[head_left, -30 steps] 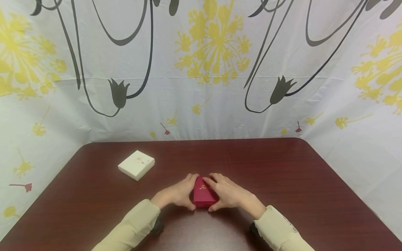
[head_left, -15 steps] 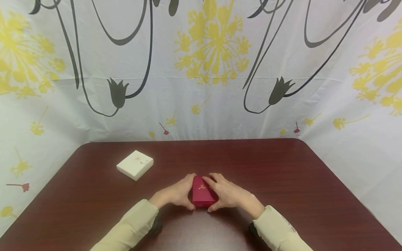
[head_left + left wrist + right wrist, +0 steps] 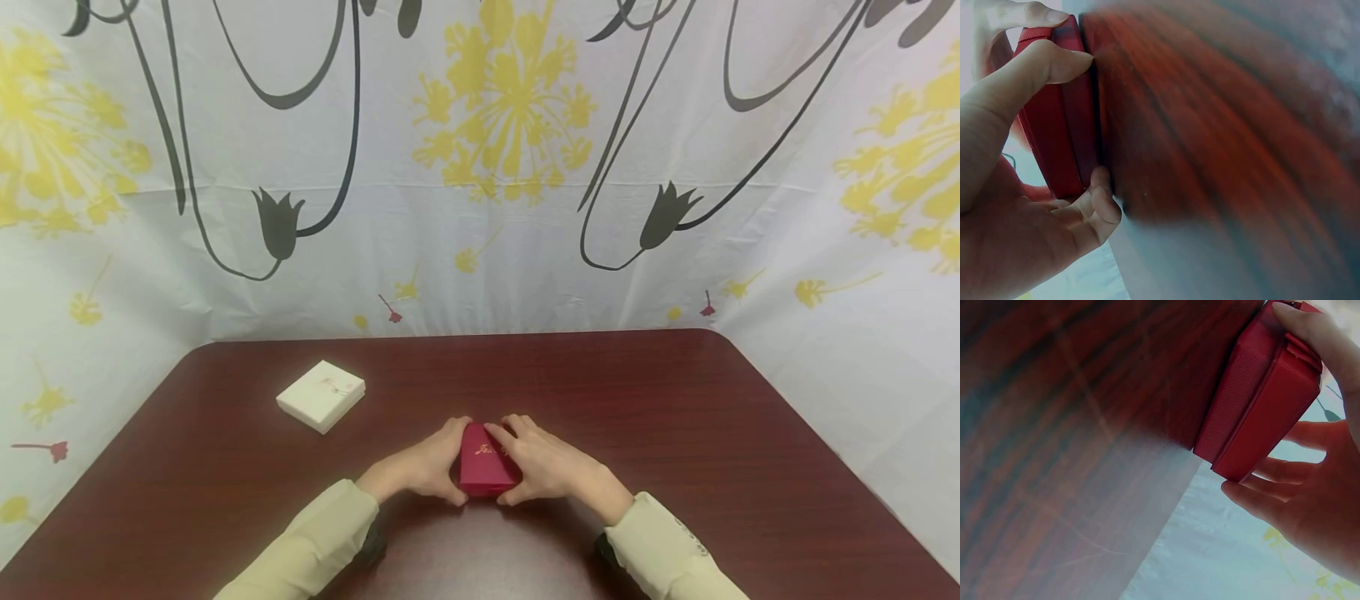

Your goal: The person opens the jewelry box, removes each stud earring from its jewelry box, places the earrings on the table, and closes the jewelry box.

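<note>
A small red jewelry box (image 3: pixel 480 477) with gold lettering on its lid sits on the dark wood table in the head view, between both hands. My left hand (image 3: pixel 429 464) grips its left side, thumb at the near corner and fingers toward the far end. On the right side, my right hand (image 3: pixel 551 462) holds the box, with its thumb at the near face and a finger over the lid, partly covering the lettering. In the left wrist view, the thumb lies across the side of the red box (image 3: pixel 1060 137). The right wrist view shows the lid seam of the box (image 3: pixel 1254 400).
A white square box (image 3: pixel 321 397) with a small printed design rests at the back left of the table (image 3: pixel 637 400). Behind the table hangs a white curtain (image 3: pixel 480 283) with yellow and grey flower prints, also running along both sides.
</note>
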`<state>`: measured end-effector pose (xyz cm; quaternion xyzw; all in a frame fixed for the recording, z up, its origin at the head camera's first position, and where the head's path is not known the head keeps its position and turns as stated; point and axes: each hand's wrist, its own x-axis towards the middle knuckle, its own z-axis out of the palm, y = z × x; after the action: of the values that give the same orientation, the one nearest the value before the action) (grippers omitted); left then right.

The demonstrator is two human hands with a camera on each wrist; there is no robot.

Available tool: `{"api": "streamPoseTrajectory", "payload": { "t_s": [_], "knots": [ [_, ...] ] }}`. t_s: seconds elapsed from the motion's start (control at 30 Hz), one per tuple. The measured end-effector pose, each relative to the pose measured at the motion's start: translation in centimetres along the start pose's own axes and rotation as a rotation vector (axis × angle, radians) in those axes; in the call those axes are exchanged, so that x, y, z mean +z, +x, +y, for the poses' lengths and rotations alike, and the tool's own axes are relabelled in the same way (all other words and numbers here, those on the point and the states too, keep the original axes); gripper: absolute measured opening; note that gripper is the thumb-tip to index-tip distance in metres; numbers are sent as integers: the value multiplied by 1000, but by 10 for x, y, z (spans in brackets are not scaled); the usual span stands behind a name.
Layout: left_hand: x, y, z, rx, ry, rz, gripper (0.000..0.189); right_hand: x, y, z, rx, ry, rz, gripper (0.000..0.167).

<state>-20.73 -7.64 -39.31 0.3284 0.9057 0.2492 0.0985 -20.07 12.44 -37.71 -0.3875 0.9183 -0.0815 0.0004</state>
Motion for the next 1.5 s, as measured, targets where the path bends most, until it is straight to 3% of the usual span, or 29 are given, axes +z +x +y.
{"api": "streamPoseTrajectory", "payload": {
  "t_s": [0.27, 1.17, 1.5],
  "knots": [
    [2, -1, 1, 5, 16, 2, 98, 0, 0, -1, -11, -46, -1, 87],
    [2, -5, 5, 15, 16, 0, 95, -2, -4, -4, -17, -12, -21, 88],
    [3, -6, 5, 9, 7, -1, 96, -1, -3, -4, -37, -49, -15, 85]
  ]
}}
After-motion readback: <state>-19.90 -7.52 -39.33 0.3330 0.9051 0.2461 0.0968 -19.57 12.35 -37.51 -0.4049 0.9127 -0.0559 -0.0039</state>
